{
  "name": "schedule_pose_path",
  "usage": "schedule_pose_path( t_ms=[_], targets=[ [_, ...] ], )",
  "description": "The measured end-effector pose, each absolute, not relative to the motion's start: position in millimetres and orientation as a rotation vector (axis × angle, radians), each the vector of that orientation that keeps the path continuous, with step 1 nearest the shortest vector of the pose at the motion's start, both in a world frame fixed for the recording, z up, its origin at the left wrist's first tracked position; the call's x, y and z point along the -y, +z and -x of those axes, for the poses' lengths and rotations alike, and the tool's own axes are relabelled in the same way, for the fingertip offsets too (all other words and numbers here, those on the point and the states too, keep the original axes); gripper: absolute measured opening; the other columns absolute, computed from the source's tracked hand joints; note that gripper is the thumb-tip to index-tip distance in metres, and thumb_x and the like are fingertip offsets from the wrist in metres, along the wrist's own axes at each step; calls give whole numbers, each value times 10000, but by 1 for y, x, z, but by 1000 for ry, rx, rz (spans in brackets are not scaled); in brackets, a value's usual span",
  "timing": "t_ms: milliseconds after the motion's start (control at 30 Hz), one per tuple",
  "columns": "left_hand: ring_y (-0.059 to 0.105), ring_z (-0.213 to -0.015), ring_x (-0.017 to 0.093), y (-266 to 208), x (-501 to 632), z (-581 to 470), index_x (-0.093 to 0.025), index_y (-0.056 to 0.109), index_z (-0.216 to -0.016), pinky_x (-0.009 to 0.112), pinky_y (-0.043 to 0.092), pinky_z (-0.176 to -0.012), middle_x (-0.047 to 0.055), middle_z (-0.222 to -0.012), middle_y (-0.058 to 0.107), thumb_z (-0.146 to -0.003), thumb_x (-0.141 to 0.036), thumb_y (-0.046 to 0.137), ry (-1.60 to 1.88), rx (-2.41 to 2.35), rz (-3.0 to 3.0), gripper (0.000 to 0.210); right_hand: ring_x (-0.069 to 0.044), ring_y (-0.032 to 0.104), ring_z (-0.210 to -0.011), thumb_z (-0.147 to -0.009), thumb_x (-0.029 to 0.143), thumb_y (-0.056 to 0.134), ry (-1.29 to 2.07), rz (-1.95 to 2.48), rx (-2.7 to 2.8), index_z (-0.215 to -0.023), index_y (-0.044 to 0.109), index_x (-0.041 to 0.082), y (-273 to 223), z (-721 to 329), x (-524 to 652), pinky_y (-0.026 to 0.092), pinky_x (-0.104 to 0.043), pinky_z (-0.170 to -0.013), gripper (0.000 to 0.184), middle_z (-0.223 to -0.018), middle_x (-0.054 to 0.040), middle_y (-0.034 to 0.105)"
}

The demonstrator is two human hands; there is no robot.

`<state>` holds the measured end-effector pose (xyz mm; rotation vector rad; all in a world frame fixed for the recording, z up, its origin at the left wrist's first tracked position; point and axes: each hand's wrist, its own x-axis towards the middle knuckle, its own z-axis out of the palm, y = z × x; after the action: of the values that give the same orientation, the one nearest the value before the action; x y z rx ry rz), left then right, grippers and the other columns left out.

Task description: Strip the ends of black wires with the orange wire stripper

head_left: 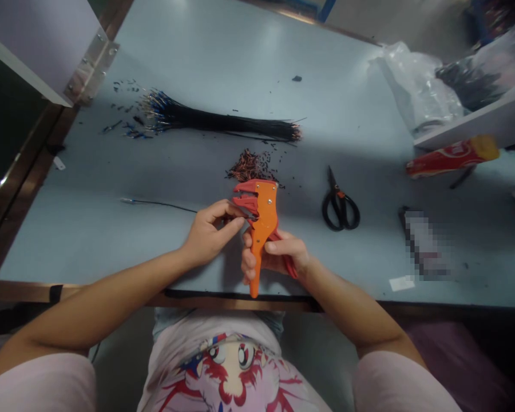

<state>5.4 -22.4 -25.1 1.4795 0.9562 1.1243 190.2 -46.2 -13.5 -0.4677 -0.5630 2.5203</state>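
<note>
My right hand (278,254) is wrapped round the handles of an orange and red wire stripper (266,209), whose red jaws face left. Pinched in the fingers of my left hand (214,229) is a thin black wire (167,204). It trails left over the table to a connector at its far end. The wire's near end lies close to the jaws, hidden by fingers and tool. Just beyond the stripper sits a small heap of copper and black wire scraps (249,166).
A thick bundle of black wires (223,121) lies across the table (189,51). Black-handled scissors (341,209) rest at the right. Farther right are a red and yellow packet (452,157), a blurred-out object (424,243), a paper slip (401,284) and plastic bags (424,86).
</note>
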Motion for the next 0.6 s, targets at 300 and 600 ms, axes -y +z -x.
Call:
schedule_pose_path(
  t_ms=[300,600],
  targets=[
    [645,-753,127,-25,24,-13,-179,644,-815,257,543,-708,44,-823,685,-797,-273,651,1130,-823,-1285,96,-193,632,-637,-779,363,669,2531,470,575,-910,470,153,-18,-187,49,559,-472,-665,317,-724,-36,619],
    [661,-760,111,-28,26,-15,-180,648,-813,244,544,-759,28,-810,700,-782,-278,678,1144,-824,-1217,107,-135,551,-499,-803,415,647,2527,470,587,-874,452,166,-18,-186,52,551,-360,-533,325,-619,12,555]
  ],
)
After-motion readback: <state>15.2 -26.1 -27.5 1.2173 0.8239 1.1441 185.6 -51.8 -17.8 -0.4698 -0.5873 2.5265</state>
